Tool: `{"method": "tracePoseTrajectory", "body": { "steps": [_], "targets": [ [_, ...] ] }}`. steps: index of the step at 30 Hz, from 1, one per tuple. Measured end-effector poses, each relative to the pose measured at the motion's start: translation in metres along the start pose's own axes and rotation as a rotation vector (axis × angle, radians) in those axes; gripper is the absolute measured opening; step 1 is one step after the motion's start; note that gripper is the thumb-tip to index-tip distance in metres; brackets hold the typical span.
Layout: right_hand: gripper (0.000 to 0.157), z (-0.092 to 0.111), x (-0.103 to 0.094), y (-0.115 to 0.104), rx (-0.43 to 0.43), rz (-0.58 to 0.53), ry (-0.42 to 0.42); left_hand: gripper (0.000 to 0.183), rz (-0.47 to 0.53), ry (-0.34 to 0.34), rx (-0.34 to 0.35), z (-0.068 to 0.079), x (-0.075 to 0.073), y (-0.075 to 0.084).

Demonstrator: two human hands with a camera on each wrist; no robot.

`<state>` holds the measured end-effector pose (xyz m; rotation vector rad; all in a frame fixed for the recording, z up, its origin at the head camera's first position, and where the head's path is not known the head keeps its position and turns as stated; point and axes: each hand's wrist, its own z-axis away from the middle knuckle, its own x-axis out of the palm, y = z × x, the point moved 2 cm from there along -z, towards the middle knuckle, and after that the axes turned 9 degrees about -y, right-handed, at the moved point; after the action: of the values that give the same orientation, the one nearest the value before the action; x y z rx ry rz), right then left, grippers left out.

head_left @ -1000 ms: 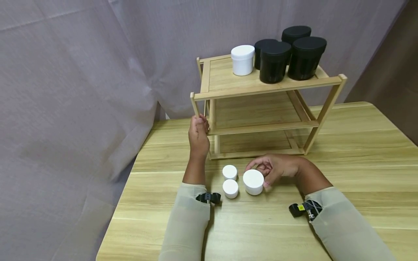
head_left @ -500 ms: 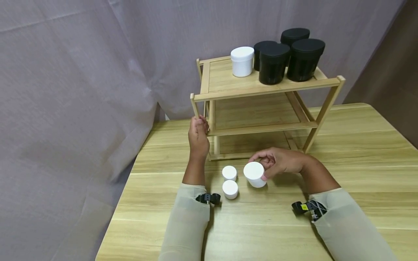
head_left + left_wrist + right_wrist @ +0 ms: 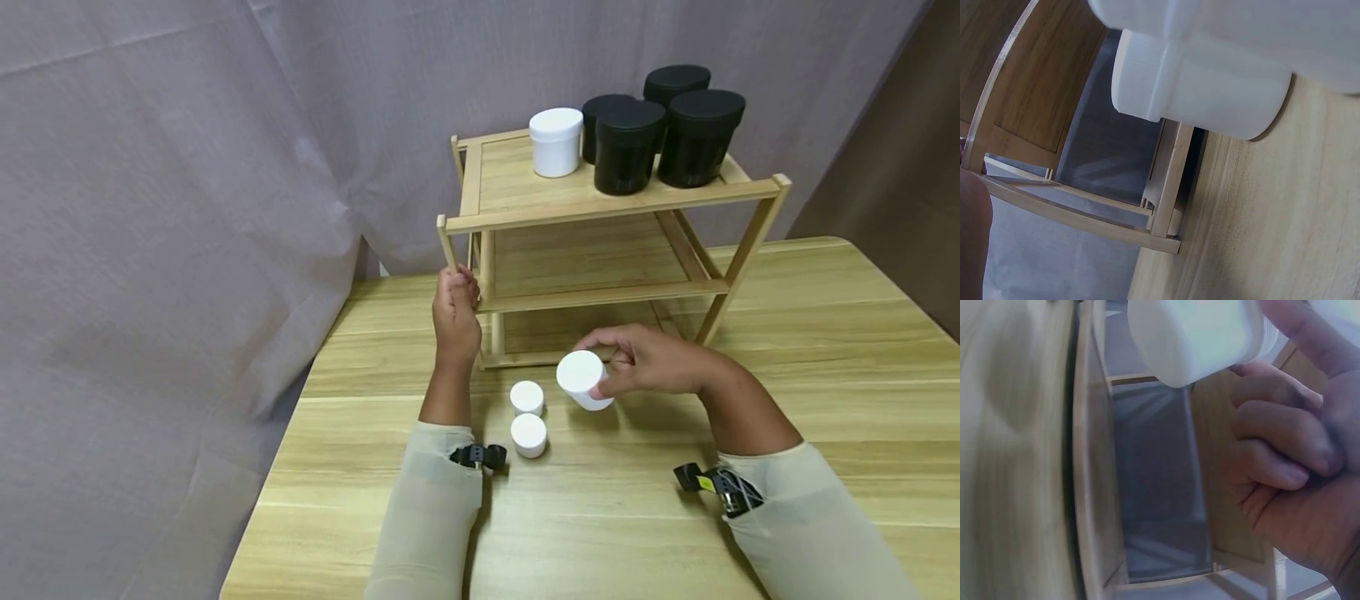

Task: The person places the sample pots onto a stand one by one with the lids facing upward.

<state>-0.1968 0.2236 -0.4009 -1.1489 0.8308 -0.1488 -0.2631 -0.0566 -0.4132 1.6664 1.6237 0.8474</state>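
My right hand (image 3: pixel 648 358) pinches a white lidded jar (image 3: pixel 582 377) between thumb and forefinger, tilted, in front of the rack's bottom shelf. In the right wrist view the same white jar (image 3: pixel 1194 337) hangs above the tabletop, the other fingers curled beneath the forefinger. My left hand (image 3: pixel 456 312) grips the front left leg of the wooden rack (image 3: pixel 585 218). Two smaller white jars stand on the table near the left wrist: one behind (image 3: pixel 527 397), one in front (image 3: pixel 529 435). They loom large in the left wrist view, the white jar (image 3: pixel 1210 87) beside the rack's foot.
On the rack's top shelf stand a white jar (image 3: pixel 557 142) and several black jars (image 3: pixel 628 150). The middle shelf (image 3: pixel 592 254) and bottom shelf (image 3: pixel 577 329) lie below. A grey curtain (image 3: pixel 187 208) hangs behind and left of the wooden table (image 3: pixel 360 467).
My right hand has lifted the white jar off the table and carried it back toward the rack, tilting it. The left hand keeps its grip on the rack leg.
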Motion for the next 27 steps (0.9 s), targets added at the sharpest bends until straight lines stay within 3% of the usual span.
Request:
{"method": "tracePoseTrajectory", "body": {
  "steps": [10, 20, 27],
  "targets": [
    [0.049, 0.009, 0.003, -0.026, 0.015, 0.163, 0.111, 0.033, 0.006, -0.005, 0.008, 0.0, 0.0, 0.0],
    [0.047, 0.016, 0.005, -0.05, -0.091, 0.398, 0.329, 0.037, 0.004, -0.008, 0.011, 0.0, 0.001, 0.0],
    [0.049, 0.022, 0.008, -0.06, -0.15, 0.505, 0.431, 0.035, 0.001, -0.01, 0.011, 0.0, 0.0, -0.001]
  ]
}}
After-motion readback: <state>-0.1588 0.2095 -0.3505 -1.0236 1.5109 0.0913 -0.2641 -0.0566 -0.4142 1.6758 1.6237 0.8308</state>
